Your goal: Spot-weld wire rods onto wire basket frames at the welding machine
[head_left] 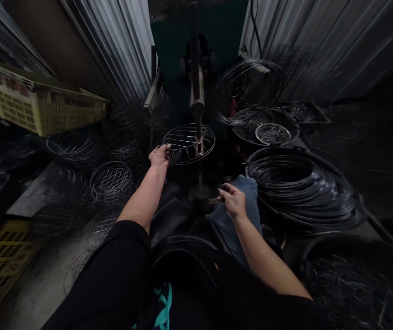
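Note:
A round wire rack (182,137) with parallel bars lies level under the electrodes of a spot-welding machine (197,107). My left hand (160,155) is closed on the rack's left rim. The machine's lower tip (199,147) meets the rack at its right side. My right hand (232,199) is in front of my right knee, thumb and fingers pinched together. A short, dark, handle-like piece (213,200) shows at its fingertips, too dim to name; what the fingers hold cannot be made out. Blue cloth (247,197) lies over the knee beside that hand.
To the right stands a basin with coiled wire rings (285,176); behind it is a round metal dish (272,134) of small pieces. A bin of short wires (351,284) is at lower right. Wire racks (111,182) and yellow crates (45,103) sit on the left.

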A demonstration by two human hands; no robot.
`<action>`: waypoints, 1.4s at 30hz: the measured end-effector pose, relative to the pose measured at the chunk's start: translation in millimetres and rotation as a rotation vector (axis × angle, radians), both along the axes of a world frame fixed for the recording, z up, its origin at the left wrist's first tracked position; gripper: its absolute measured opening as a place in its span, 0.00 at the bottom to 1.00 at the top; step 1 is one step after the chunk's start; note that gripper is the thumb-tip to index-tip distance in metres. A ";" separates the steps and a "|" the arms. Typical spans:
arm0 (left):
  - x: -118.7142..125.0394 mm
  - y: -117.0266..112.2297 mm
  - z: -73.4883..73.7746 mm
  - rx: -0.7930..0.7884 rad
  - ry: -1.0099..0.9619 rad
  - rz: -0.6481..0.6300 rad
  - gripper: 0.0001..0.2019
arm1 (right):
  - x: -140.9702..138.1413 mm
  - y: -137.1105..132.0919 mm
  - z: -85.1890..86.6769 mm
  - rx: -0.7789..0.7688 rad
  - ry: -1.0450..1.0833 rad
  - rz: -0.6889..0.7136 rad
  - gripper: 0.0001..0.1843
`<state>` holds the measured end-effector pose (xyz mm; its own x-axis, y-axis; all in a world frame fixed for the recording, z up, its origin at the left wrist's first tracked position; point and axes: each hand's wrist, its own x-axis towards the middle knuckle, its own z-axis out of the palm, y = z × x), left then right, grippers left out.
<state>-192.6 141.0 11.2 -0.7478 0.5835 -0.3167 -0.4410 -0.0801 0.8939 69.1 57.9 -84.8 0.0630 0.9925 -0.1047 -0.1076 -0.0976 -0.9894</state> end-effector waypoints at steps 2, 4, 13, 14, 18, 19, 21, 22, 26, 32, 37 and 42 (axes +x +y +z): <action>3.9 -2.0 -0.7 -0.021 -0.015 0.034 0.20 | 5.4 -6.4 -4.1 0.036 -0.057 0.053 0.19; 8.1 -4.5 0.0 -0.035 -0.023 0.066 0.18 | 12.0 -11.7 -7.1 0.080 -0.122 0.095 0.16; 43.2 -39.1 18.4 -0.031 -0.001 0.078 0.16 | 51.6 -27.4 -6.5 0.282 -0.252 0.086 0.09; 48.0 -44.9 20.6 -0.026 0.006 0.067 0.15 | 53.9 -29.0 -6.2 0.291 -0.245 0.082 0.10; 60.9 -65.9 26.0 -0.012 0.018 0.037 0.16 | 52.4 -31.4 -5.9 0.304 -0.195 0.083 0.10; 62.1 -70.1 26.0 -0.009 0.014 0.030 0.16 | 49.5 -30.6 -6.0 0.301 -0.181 0.086 0.11; 62.0 -77.6 23.8 -0.008 -0.007 0.005 0.16 | 42.0 -28.1 -6.3 0.285 -0.153 0.093 0.12; 60.9 -81.3 21.9 -0.012 -0.025 -0.015 0.15 | 37.7 -26.6 -6.6 0.273 -0.140 0.095 0.13; 52.6 -98.4 10.3 -0.034 -0.116 -0.137 0.13 | 22.1 -21.7 -8.2 0.217 -0.094 0.086 0.17; 43.2 -122.7 -10.2 0.014 -0.191 -0.234 0.13 | 16.8 -17.4 -12.6 0.156 -0.056 0.067 0.20; 39.4 -124.2 -18.4 0.108 -0.161 -0.234 0.19 | 20.5 -15.4 -16.5 0.117 -0.068 0.047 0.21; 39.6 -123.5 -18.2 0.173 -0.090 -0.223 0.26 | 20.4 -17.7 -12.4 0.119 -0.042 0.038 0.19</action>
<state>-153.1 17.5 -7.0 -0.5684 0.7813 -0.2578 -0.5420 -0.1198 0.8318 89.4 40.3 -97.2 0.0271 0.9995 0.0159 -0.0639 0.0176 -0.9978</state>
